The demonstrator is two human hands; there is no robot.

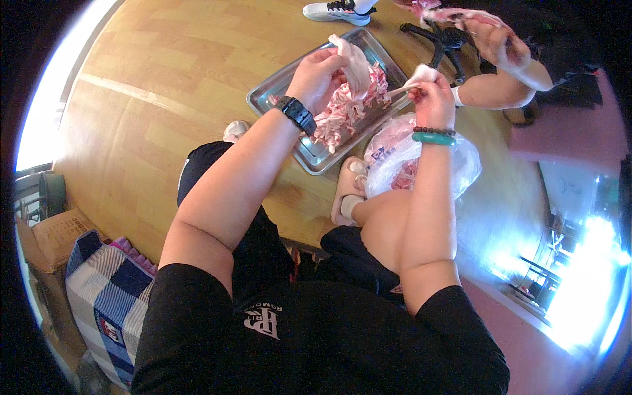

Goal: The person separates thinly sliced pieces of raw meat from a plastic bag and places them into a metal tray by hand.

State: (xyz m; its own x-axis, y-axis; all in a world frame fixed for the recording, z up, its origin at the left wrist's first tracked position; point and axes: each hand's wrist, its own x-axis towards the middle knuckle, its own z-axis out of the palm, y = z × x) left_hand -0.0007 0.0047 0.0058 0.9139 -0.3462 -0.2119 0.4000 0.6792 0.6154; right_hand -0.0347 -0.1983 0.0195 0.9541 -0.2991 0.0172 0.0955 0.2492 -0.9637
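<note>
My left hand (320, 74), with a dark watch at the wrist, grips a pale piece of raw meat or skin (356, 69) over a metal tray (308, 165). A heap of pink and white raw meat pieces (340, 116) lies in the tray. Beyond the tray's right edge my right hand (428, 94) pinches another pale, stretched piece (422, 74); whether the two pieces join is not clear. Beneath my right forearm, a clear plastic bag (390, 143) holds more reddish meat (406, 174) on the floor.
At the upper right, another person's blurred hand (508, 47) holds a strip of raw meat (464, 17). That person's shoe (338, 12) is behind the tray, near a black chair base (439, 42). A checked fabric item (106, 296) and cardboard box (64, 232) stand at the left.
</note>
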